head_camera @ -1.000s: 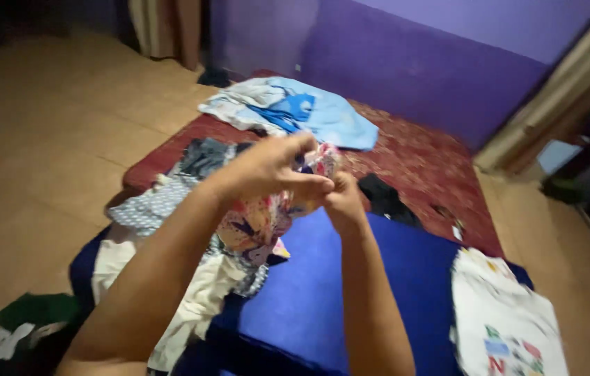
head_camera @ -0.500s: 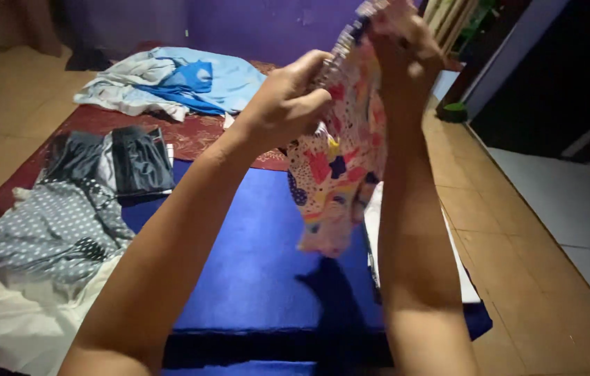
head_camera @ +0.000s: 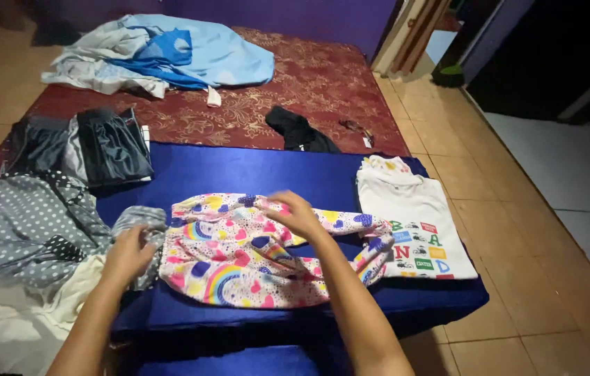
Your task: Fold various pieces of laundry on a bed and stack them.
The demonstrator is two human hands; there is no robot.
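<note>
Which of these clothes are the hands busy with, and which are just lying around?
In hand:
- rainbow-print garment, under the right hand
- left hand, at its left edge

Lying about:
- white printed shirt
- grey dotted cloth
- dark shorts
- light blue pile
- black item

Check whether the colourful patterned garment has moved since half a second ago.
Yes. The patterned garment was held up in both hands; now it lies spread flat on the blue mat, under the right hand.
</note>
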